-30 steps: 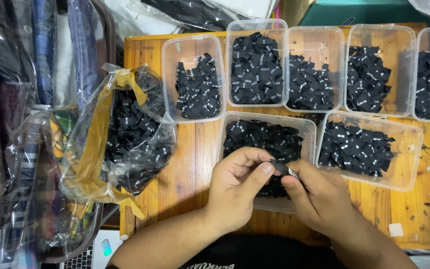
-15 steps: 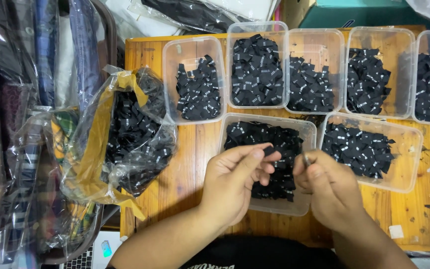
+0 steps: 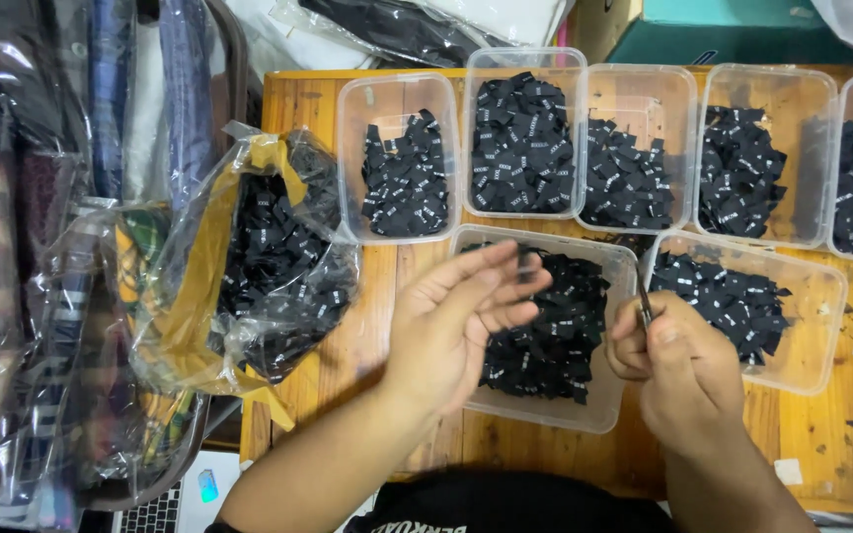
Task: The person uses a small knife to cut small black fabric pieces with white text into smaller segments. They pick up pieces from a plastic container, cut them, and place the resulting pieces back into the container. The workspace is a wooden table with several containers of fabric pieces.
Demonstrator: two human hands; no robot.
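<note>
My left hand (image 3: 456, 331) hovers with its fingers spread over a clear plastic tub (image 3: 545, 415) filled with small black fabric labels (image 3: 555, 331); nothing is in it. My right hand (image 3: 678, 370) is closed, pinching one thin black label (image 3: 644, 301) upright between thumb and forefinger, above the gap between that tub and the tub to its right (image 3: 821, 326). The two hands are apart.
Along the back of the wooden table (image 3: 377, 326) stands a row of several clear tubs (image 3: 397, 99) with black labels. At the left lies a crumpled plastic bag (image 3: 278, 257) full of labels. Bagged clothing (image 3: 41, 296) is piled left of the table; a laptop corner (image 3: 185, 498) shows below.
My hands were joined over the near tub holding a label together. They have separated: the left hand opened and moved left, the right hand kept the label and moved right.
</note>
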